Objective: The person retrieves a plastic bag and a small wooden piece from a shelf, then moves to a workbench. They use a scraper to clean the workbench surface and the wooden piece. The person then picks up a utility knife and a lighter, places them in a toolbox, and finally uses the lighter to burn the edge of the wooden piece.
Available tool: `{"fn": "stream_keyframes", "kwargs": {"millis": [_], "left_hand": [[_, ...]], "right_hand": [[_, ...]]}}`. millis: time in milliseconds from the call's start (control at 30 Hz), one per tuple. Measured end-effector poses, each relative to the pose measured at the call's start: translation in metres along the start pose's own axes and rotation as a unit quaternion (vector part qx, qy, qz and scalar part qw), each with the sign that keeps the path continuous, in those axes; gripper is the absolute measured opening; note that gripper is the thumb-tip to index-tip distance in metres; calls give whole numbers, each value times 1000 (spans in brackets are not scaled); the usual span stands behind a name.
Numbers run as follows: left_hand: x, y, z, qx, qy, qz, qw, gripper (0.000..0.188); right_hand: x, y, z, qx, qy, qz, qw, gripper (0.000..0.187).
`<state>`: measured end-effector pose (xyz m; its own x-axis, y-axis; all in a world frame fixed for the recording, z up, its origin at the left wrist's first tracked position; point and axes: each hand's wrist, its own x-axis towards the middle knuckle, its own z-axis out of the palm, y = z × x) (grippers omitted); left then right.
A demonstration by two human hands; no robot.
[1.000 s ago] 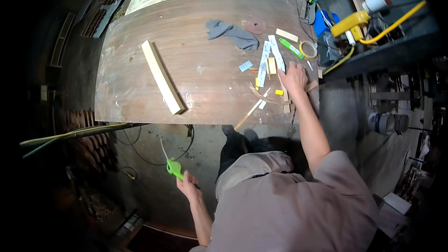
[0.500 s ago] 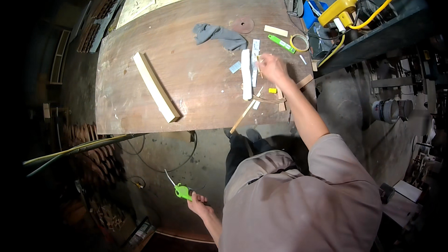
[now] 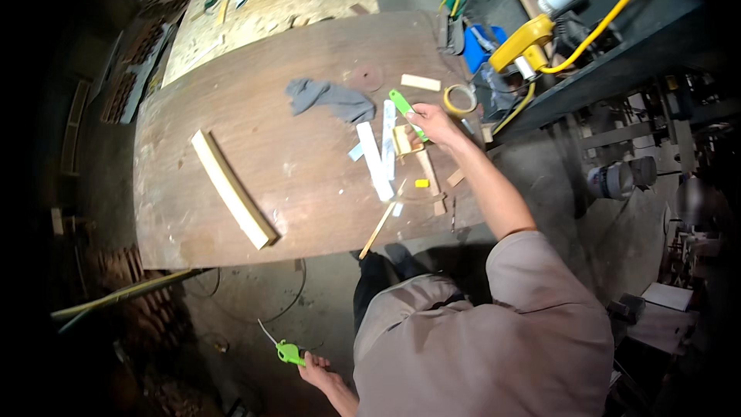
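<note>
My left hand (image 3: 315, 371) hangs low beside the table, closed around a green air blow gun (image 3: 289, 353) with a thin nozzle pointing up and away. Over the right part of the table, my right hand (image 3: 434, 125) grips a flat green utility knife (image 3: 400, 103), whose far end sticks out past the fingers. Just beside it, a pale yellowish piece (image 3: 401, 140) is partly hidden by the hand. A white strip (image 3: 374, 161) and a printed strip (image 3: 388, 139) lie to the left of this hand.
On the brown table (image 3: 309, 185) are a long pale wood bar (image 3: 231, 189), a grey cloth (image 3: 328, 99), a round sanding disc (image 3: 367, 77), a tape roll (image 3: 460, 99), a small yellow block (image 3: 421, 183) and thin wood sticks (image 3: 377, 228). A yellow cable (image 3: 606, 27) runs at the right.
My right hand has taken hold of the green utility knife, which was lying on the table near the tape roll. My left hand still holds the air blow gun. The whole view has shifted.
</note>
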<state>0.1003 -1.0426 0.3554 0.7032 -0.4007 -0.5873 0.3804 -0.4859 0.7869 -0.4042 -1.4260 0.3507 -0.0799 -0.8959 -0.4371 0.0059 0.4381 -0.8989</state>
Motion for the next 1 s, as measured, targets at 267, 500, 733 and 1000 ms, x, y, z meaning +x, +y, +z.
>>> {"fn": "stream_keyframes", "kwargs": {"millis": [267,500,733,1000], "left_hand": [[25,6,44,19,-63,17,998,16],[35,29,71,7,-75,32,997,17],[41,24,74,-2,-77,7,997,17],[36,35,55,24,-55,7,998,17]], "right_hand": [[-57,-124,-4,398,35,-159,903,29],[-10,-214,-54,394,122,-227,882,17],[47,-130,-52,474,37,-35,879,12],[99,-67,-97,596,172,-108,777,13]]}}
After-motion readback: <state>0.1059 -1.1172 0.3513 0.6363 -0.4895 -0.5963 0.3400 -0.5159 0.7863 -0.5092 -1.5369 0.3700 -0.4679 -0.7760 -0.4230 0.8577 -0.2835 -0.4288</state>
